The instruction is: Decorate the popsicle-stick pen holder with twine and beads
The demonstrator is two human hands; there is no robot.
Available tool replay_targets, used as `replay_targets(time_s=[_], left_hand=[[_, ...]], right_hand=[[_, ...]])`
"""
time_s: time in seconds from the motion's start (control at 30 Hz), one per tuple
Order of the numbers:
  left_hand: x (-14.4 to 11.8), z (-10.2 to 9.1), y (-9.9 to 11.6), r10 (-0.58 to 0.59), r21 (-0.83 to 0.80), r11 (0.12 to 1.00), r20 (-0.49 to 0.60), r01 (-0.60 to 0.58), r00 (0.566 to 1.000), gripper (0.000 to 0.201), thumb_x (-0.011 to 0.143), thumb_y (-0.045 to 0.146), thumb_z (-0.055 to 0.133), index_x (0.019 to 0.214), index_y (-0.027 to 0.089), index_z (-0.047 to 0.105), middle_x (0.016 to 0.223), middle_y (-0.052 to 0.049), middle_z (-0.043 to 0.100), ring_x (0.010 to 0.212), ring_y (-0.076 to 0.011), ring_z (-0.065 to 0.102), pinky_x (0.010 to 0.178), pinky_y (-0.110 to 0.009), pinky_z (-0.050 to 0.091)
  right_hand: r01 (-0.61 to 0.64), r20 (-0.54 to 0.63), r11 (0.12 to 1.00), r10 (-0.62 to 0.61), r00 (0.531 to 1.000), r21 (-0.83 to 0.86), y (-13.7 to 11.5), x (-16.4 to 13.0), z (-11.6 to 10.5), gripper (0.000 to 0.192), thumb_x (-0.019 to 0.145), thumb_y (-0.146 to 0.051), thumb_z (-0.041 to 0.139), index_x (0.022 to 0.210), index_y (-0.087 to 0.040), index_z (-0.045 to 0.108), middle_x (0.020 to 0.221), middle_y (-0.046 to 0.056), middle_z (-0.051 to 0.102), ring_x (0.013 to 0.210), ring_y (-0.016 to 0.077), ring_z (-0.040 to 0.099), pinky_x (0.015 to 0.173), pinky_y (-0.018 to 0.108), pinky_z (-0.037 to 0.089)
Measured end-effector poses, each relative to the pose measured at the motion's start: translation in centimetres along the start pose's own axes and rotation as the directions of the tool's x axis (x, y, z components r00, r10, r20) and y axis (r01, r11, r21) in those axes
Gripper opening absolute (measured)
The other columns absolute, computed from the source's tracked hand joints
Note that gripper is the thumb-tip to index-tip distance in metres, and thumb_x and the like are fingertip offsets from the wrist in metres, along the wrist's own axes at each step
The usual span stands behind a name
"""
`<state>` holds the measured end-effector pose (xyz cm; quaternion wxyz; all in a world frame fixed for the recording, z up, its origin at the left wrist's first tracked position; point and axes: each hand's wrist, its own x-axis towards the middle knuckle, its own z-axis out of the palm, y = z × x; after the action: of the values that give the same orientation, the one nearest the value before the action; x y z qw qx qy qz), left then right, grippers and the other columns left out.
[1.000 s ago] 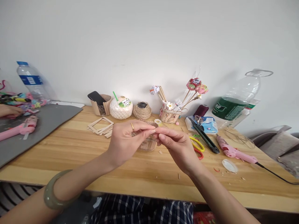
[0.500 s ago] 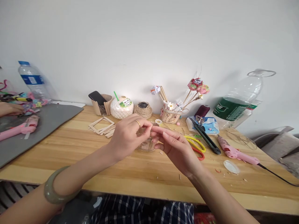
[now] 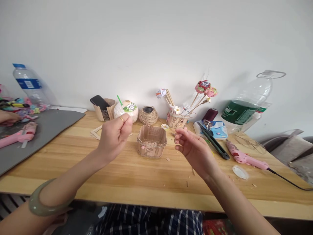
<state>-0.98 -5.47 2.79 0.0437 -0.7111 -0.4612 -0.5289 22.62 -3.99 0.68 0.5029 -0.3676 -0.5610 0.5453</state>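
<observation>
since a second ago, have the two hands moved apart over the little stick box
Yes. The left hand has drawn left and the right hand right, so the stick box on the table, hidden behind them before, now shows between them.

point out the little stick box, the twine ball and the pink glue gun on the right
stick box [image 3: 152, 146], head view, on its front wall of upright sticks
twine ball [image 3: 148, 116], head view, on the wound side of the ball
pink glue gun [image 3: 244, 158], head view, on the middle of its body
</observation>
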Motion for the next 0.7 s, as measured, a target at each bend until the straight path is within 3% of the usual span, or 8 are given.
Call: replay_targets(time_s=[0.13, 0.23, 0.3, 0.37, 0.47, 0.53, 0.6, 0.7], left_hand=[[-0.6, -0.9, -1.7, -0.134, 0.025, 0.991, 0.136, 0.131, 0.982, 0.029, 0.085, 0.027, 0.047, 0.057, 0.020, 0.051, 0.049, 0.003, 0.055, 0.047, -0.0125, 0.053, 0.046, -0.023, 0.039], [-1.0, -1.0, -3.1, -0.180, 0.076, 0.983, 0.235, 0.167, 0.955, 0.020, 0.083, 0.016, 0.043, 0.089, 0.019, 0.061, 0.077, -0.002, 0.067, 0.070, -0.0172, 0.063, 0.061, -0.026, 0.046], [-1.1, -0.8, -3.7, -0.154, 0.061, 0.988, 0.311, 0.142, 0.938, 0.031, 0.081, 0.008, 0.038, 0.099, 0.019, 0.060, 0.097, -0.006, 0.067, 0.089, -0.0194, 0.063, 0.073, -0.031, 0.048], [-1.1, -0.5, -4.0, -0.106, -0.009, 0.993, 0.413, 0.120, 0.904, 0.031, 0.081, 0.007, 0.038, 0.095, 0.020, 0.062, 0.106, -0.006, 0.065, 0.100, -0.0201, 0.059, 0.084, -0.036, 0.046], [-1.1, 0.2, -4.1, 0.005, -0.092, 0.994, 0.583, 0.060, 0.812, 0.028, 0.080, 0.011, 0.051, 0.101, 0.023, 0.063, 0.119, -0.006, 0.060, 0.114, -0.0218, 0.052, 0.097, -0.041, 0.040], [-1.1, 0.8, -4.3, 0.089, -0.111, 0.994, 0.663, -0.020, 0.743, 0.038, 0.076, 0.012, 0.059, 0.111, 0.026, 0.061, 0.132, -0.006, 0.052, 0.125, -0.0239, 0.041, 0.103, -0.045, 0.033], [-1.0, 1.4, -4.8, 0.144, -0.145, 0.988, 0.693, -0.060, 0.706, 0.038, 0.075, 0.012, 0.062, 0.111, 0.026, 0.062, 0.134, -0.006, 0.050, 0.129, -0.0256, 0.034, 0.105, -0.048, 0.028], [-0.7, 2.2, -5.7, 0.180, -0.217, 0.975, 0.680, -0.040, 0.710, 0.016, 0.077, 0.015, 0.063, 0.090, 0.023, 0.069, 0.116, -0.007, 0.061, 0.125, -0.0262, 0.037, 0.104, -0.047, 0.029]], right_hand=[[0.031, -0.077, 0.971, -0.050, 0.996, -0.239, 1.0, 0.0, -2.4, 0.023, 0.083, -0.041, 0.054, 0.092, -0.022, 0.062, 0.072, -0.002, 0.058, 0.067, 0.0116, 0.056, 0.066, 0.026, 0.046], [0.027, -0.005, 0.876, -0.033, 0.999, -0.482, 2.1, -0.3, -3.5, 0.015, 0.078, -0.033, 0.061, 0.086, -0.020, 0.065, 0.074, 0.001, 0.063, 0.070, 0.0172, 0.057, 0.070, 0.033, 0.045], [0.056, 0.090, 0.791, -0.002, 0.996, -0.609, 2.8, -0.6, -3.6, 0.012, 0.076, -0.027, 0.062, 0.083, -0.020, 0.068, 0.081, 0.005, 0.066, 0.077, 0.0214, 0.059, 0.074, 0.037, 0.044], [0.109, 0.183, 0.713, 0.027, 0.983, -0.693, 3.5, -0.9, -3.3, 0.013, 0.077, -0.024, 0.060, 0.085, -0.020, 0.069, 0.090, 0.007, 0.066, 0.083, 0.0231, 0.059, 0.078, 0.039, 0.043], [0.186, 0.274, 0.616, 0.049, 0.961, -0.765, 4.2, -1.2, -2.5, 0.015, 0.082, -0.023, 0.054, 0.085, -0.020, 0.069, 0.091, 0.008, 0.063, 0.084, 0.0224, 0.058, 0.080, 0.037, 0.042], [0.215, 0.298, 0.569, 0.057, 0.953, -0.794, 4.5, -1.2, -2.0, 0.017, 0.085, -0.023, 0.052, 0.086, -0.019, 0.068, 0.090, 0.008, 0.061, 0.086, 0.0221, 0.057, 0.081, 0.036, 0.042], [0.221, 0.301, 0.539, 0.064, 0.951, -0.813, 4.7, -0.9, -1.9, 0.017, 0.085, -0.020, 0.051, 0.087, -0.018, 0.067, 0.091, 0.008, 0.061, 0.087, 0.0216, 0.057, 0.082, 0.036, 0.042], [0.208, 0.291, 0.530, 0.077, 0.954, -0.822, 5.0, -0.5, -2.1, 0.014, 0.083, -0.016, 0.051, 0.081, -0.017, 0.065, 0.087, 0.007, 0.061, 0.084, 0.0201, 0.057, 0.080, 0.034, 0.043]])
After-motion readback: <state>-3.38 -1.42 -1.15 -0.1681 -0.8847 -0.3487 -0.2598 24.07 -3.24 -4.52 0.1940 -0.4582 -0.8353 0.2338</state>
